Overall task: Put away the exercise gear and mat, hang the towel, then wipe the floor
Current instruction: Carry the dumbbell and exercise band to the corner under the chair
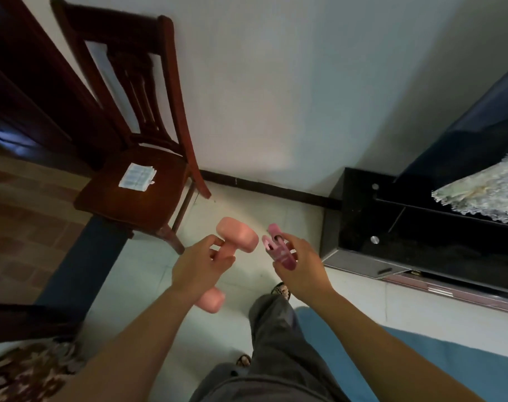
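I have a piece of gear in each of my hands, both held out in front of me over the floor [276,216] near the wall. My left hand [196,266] is wrapped around the middle bar of a pink dumbbell [237,237], fingers curled over it and thumb on top, so one weight head sticks out ahead of my knuckles and the other hangs below my wrist. I grip it at the bar because that is where it balances and won't tip out of my grasp. My right hand [300,266] is closed on a smaller pink grip trainer [277,247], held near its lower end with the top poking up past my fingers; it looks light, so a loose finger hold seems enough.

I judge that I am carrying both at once to save a trip, and that I am partway through putting the gear away. The blue mat [421,361] lies on the floor by my right leg, not yet rolled. A wooden chair [136,181] stands to my left with a small packet [137,176] on its seat, and a black TV stand [392,227] sits to my right. Either could take the gear; I cannot tell which. I see no towel for certain.
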